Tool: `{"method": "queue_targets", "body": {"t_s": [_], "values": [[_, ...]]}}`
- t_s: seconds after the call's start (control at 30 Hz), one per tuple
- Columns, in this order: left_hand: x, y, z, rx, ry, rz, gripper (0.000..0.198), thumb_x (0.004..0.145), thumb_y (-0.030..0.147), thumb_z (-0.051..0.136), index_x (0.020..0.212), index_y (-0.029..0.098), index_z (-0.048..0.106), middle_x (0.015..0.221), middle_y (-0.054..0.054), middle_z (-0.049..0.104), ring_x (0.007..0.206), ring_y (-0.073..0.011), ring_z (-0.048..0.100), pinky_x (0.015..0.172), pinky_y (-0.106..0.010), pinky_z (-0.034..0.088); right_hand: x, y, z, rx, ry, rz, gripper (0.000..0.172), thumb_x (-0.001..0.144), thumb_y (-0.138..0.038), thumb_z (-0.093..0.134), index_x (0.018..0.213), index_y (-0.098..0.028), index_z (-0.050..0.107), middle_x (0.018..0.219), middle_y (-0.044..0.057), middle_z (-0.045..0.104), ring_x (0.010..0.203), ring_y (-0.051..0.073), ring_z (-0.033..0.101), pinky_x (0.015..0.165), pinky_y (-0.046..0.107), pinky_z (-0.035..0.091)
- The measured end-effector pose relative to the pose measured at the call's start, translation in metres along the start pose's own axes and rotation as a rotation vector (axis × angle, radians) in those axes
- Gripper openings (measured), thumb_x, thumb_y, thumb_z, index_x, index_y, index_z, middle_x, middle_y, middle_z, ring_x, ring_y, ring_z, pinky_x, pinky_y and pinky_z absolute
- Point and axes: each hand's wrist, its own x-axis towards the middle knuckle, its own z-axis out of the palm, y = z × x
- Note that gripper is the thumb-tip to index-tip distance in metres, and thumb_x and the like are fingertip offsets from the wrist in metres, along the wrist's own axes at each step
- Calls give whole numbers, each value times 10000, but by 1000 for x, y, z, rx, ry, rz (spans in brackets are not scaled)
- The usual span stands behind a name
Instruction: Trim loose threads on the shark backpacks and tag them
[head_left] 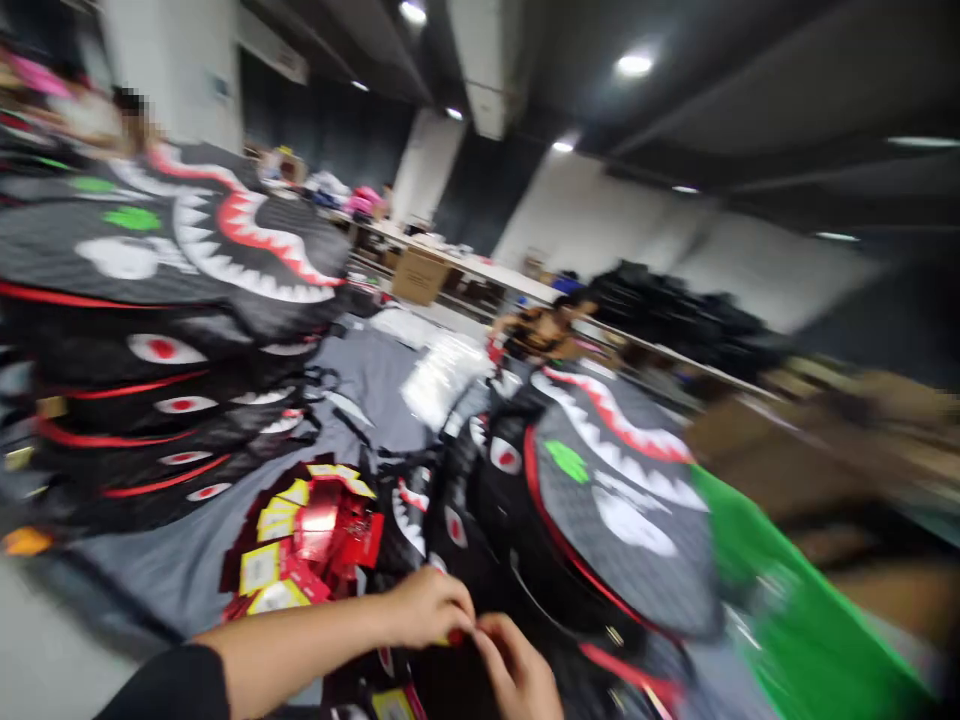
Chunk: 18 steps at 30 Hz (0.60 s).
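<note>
The picture is smeared by head motion. My left hand is closed in a pinch at the bottom centre, fingertips on a small red piece. My right hand meets it from below, fingers curled on the same spot. Both sit at the near edge of a black backpack with a shark-mouth print, which has a red zip line and a green patch. Just left of my hands lies a heap of red and yellow tags.
A tall stack of the same shark-print backpacks fills the left side. Clear plastic bags lie on the grey surface behind. Green fabric lies at the right. Another person sits farther back near tables and cardboard boxes.
</note>
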Motion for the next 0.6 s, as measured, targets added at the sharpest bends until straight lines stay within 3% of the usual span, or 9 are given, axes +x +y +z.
{"method": "queue_targets", "body": {"t_s": [0.17,0.4,0.6], "values": [[5,5,-16,-122,-23,127,121,812,251,557,804,167,643,754,7,642,723,-127,571,689,-223,406,-2,-13,0,13,76,-39,232,918,-305,504,770,-190,641,784,45,665,750,167,618,714,278,463],[8,-1,-11,131,-63,207,282,931,322,387,790,194,594,763,-9,609,743,-156,559,726,-270,389,-8,-12,5,15,121,16,190,912,-195,498,764,-179,615,737,9,616,686,128,552,656,236,407],[16,3,-22,234,-253,202,284,916,287,378,745,198,587,731,0,629,729,-154,570,711,-268,382,-8,-6,4,-100,67,-56,142,872,-136,508,805,-187,622,766,19,612,705,140,554,661,246,411]]}}
